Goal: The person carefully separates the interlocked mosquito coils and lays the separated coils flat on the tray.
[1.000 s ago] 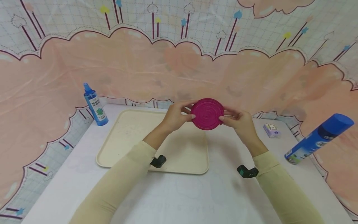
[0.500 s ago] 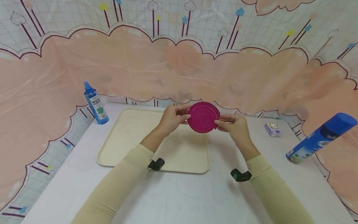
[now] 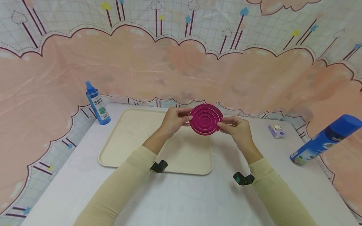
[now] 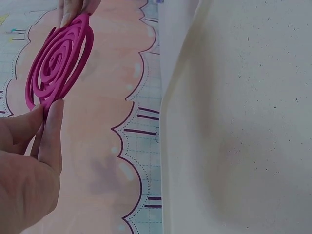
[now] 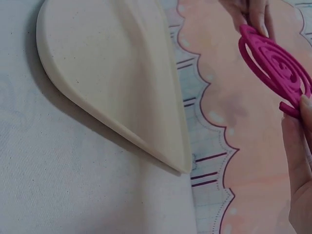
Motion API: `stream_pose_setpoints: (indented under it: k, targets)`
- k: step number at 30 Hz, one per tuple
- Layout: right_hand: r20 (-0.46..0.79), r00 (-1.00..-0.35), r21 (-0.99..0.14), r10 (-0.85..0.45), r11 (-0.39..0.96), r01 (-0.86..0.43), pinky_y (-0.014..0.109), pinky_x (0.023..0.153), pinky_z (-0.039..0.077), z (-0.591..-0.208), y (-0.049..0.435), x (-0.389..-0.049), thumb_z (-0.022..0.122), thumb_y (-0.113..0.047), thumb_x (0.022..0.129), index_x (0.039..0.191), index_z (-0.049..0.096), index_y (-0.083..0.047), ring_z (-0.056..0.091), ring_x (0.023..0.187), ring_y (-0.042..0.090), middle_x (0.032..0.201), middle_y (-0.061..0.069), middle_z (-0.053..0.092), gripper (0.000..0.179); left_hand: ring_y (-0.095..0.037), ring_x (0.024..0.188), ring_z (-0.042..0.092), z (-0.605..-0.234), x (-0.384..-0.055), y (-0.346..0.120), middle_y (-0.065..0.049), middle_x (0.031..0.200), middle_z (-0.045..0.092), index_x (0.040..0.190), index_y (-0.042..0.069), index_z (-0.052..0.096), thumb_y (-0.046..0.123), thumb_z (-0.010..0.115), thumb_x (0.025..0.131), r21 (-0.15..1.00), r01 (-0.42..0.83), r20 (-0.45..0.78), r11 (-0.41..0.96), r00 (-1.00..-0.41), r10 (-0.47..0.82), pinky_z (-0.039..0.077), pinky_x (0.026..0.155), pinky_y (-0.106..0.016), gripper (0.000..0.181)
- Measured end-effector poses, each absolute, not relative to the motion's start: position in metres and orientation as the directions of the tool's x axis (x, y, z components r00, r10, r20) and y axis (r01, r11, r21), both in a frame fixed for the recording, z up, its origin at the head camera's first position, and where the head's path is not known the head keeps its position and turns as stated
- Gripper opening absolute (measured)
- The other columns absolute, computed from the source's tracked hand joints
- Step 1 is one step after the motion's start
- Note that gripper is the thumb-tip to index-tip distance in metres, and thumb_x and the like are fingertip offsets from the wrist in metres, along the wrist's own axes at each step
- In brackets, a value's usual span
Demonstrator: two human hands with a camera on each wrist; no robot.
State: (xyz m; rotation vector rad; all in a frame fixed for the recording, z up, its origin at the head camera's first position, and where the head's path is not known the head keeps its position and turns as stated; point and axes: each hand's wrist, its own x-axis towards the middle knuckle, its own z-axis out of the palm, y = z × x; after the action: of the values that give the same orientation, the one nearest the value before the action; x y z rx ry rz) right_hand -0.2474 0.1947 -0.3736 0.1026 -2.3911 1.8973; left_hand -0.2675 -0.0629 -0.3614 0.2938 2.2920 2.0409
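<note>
A magenta mosquito coil (image 3: 205, 120) is held up in the air, its flat face towards the head camera. My left hand (image 3: 173, 121) pinches its left edge between thumb and fingers, while my right hand (image 3: 238, 129) pinches the right edge. Narrow gaps show between the rings, and in the left wrist view the coil (image 4: 82, 25) looks thin, with some rings standing apart. A short end of the coil (image 5: 288, 109) juts out by the right fingers in the right wrist view. The fingertips behind the coil are partly hidden.
Below and to the left lies a cream tray (image 3: 127, 147) on the white table (image 3: 181, 197). A blue spray bottle (image 3: 97, 105) stands at the back left. On the right are a small purple box (image 3: 277, 131) and a tall blue aerosol can (image 3: 322, 142). Patterned cloth hangs behind.
Both hands have come slightly lower and to the left with the coil. Its face looked closed before; gaps between the rings now show.
</note>
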Motion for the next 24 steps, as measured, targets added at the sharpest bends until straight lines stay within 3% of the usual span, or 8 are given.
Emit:
stream_pose_setpoints:
  k: [11,24]
  targets:
    - [0.145,-0.989,-0.97,0.002,0.198,-0.142,0.023,0.076,0.063,-0.3755,0.1957,-0.2474,0.077,-0.008,0.089,0.12,0.066,0.013,0.075,0.077,0.0,0.088,-0.016,0.073,0.039,-0.01,0.09,0.068,-0.3616,-0.2678,-0.063,-0.017,0.111,0.067,0.133,0.004,0.067,0.001,0.068,0.095,0.996,0.066,0.053,0.063,-0.979,0.195,0.064,0.077,-0.028,0.038]
    - [0.153,-0.988,-0.971,-0.014,0.182,-0.153,0.022,0.078,0.063,-0.3764,0.1959,-0.2444,0.077,-0.012,0.09,0.118,0.067,0.01,0.076,0.085,0.001,0.095,-0.014,0.073,0.037,-0.014,0.096,0.072,-0.3635,-0.2695,-0.0664,-0.018,0.119,0.067,0.135,0.005,0.066,0.001,0.063,0.098,1.0,0.011,0.014,-0.016,-0.972,0.234,0.064,0.078,-0.031,0.037]
